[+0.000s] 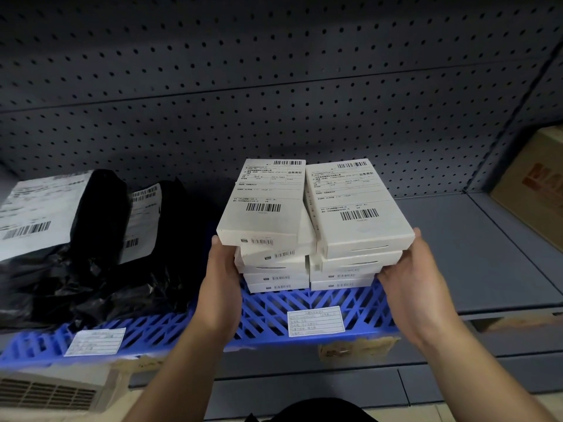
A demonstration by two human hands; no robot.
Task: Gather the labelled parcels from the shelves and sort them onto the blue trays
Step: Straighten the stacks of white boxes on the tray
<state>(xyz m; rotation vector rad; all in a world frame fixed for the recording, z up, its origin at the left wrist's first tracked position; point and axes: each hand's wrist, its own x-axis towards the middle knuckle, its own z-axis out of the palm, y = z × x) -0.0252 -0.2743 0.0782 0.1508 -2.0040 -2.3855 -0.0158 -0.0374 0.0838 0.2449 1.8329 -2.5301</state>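
- Left of the left hand (224,278), two black plastic mailers (91,239) lay slumped on the blue tray (268,318), each with a white shipping label; the nearer one sat just beside the wrist, crowding that side.
- Right of the right hand (408,287), the grey shelf (475,254) ran bare up to a brown cardboard box (536,190), well apart from the fingers.
- Behind the fingertips stood a grey pegboard (274,86) back wall.
- Between the two hands stood two stacks of white labelled boxes (310,226), side by side and touching, resting on the blue tray's slatted surface.
- The left hand pressed flat against the left stack's outer side, thumb up at the top box's corner; the other fingers were hidden behind the stack, so I cannot tell how they lay.
- The right hand cupped the right stack's outer side, fingers together and tucked under the upper boxes (only the thumb and knuckles showed).
- Each box's long axis ran away from the person toward the pegboard, short ends facing the wrists, labels up.
- The upper left boxes sat skewed, overhanging the ones beneath.
- Two paper tags (315,321) were stuck on the tray's front edge, below the fingers; their print was too small to read.
- A pale vented object (45,391) was cut off at the lower left corner.
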